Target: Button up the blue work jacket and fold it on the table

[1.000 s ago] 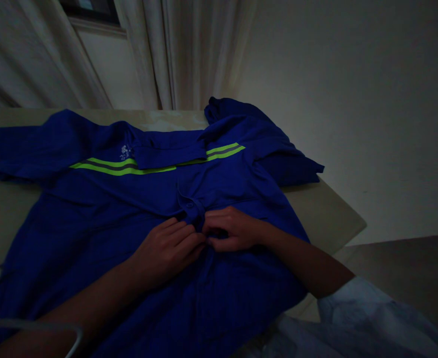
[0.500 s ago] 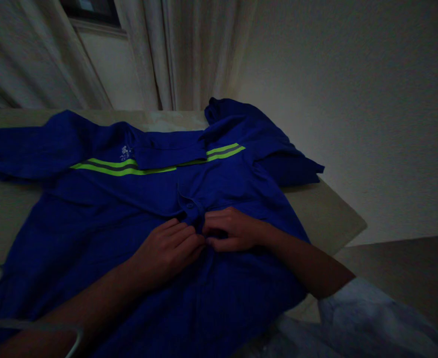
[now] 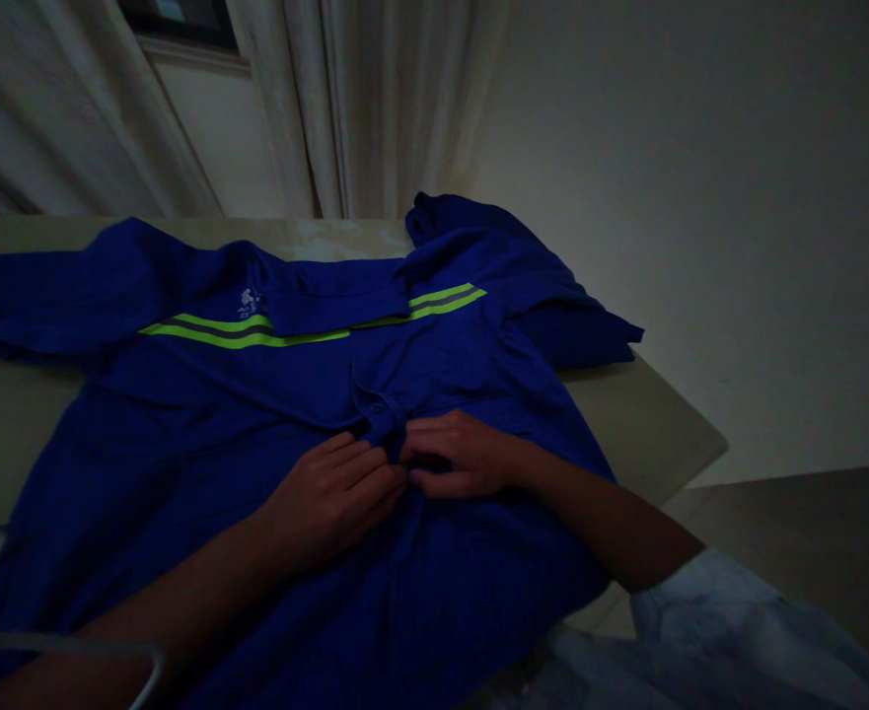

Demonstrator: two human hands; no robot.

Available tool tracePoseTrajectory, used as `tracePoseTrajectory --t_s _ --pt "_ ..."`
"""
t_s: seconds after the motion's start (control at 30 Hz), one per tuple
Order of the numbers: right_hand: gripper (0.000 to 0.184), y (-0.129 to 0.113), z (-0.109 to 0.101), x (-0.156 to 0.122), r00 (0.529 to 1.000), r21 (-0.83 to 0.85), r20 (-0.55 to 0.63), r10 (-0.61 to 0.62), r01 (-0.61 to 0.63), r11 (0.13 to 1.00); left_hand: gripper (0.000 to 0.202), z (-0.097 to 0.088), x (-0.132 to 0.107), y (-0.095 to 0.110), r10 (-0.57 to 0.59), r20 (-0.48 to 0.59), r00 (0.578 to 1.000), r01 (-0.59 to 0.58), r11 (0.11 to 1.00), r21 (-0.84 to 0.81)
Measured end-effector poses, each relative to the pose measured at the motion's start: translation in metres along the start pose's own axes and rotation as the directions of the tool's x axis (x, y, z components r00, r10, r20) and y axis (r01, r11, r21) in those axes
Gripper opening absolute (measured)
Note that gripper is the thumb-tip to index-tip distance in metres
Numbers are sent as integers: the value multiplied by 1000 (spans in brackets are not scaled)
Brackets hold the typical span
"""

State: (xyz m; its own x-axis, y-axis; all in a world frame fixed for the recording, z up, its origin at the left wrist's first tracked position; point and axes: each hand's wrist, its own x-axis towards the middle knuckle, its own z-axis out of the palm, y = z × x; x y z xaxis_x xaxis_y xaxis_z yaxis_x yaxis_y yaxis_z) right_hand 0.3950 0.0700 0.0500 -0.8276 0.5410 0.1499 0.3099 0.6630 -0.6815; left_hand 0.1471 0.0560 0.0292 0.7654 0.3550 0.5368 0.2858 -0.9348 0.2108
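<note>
A blue work jacket (image 3: pixel 256 394) lies spread front side up, with a yellow-green and grey stripe (image 3: pixel 234 332) across its chest and a small white print above the stripe. At the middle of its front placket, my left hand (image 3: pixel 337 493) pinches the cloth with curled fingers. My right hand (image 3: pixel 460 454) meets it from the other side, thumb and fingers closed on the placket edge. The fingertips of both hands nearly touch, and what lies between them is hidden. A button (image 3: pixel 376 407) shows on the placket just above the hands.
The jacket rests on a pale table (image 3: pixel 648 424) whose corner juts out at the right. A white cable (image 3: pixel 71 646) loops at the lower left. Beyond the table hang light curtains (image 3: pixel 375 108), with a plain wall (image 3: pixel 700 197) to the right.
</note>
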Motion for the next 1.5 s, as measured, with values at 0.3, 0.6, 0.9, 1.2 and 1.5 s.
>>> tracePoseTrajectory --t_s 0.3,0.6,0.9,1.2,1.5 --pt "6 0 0 0 1000 2 1 -1 1 1000 7 1 -1 0 -56 -1 998 56 998 -32" --pt "7 1 1 -2 999 34 -44 -13 14 999 6 0 0 2 -131 -3 991 131 990 -54" --pt "12 -3 3 0 989 148 -148 -22 44 988 11 -2 0 1 -157 -37 987 157 987 18" --pt "10 -2 4 0 980 150 -197 -26 56 987 13 -2 1 3 -21 -59 998 28 991 131" --pt "12 -6 2 1 961 172 -278 -7 57 984 23 -1 0 2 -12 -47 999 20 987 157"
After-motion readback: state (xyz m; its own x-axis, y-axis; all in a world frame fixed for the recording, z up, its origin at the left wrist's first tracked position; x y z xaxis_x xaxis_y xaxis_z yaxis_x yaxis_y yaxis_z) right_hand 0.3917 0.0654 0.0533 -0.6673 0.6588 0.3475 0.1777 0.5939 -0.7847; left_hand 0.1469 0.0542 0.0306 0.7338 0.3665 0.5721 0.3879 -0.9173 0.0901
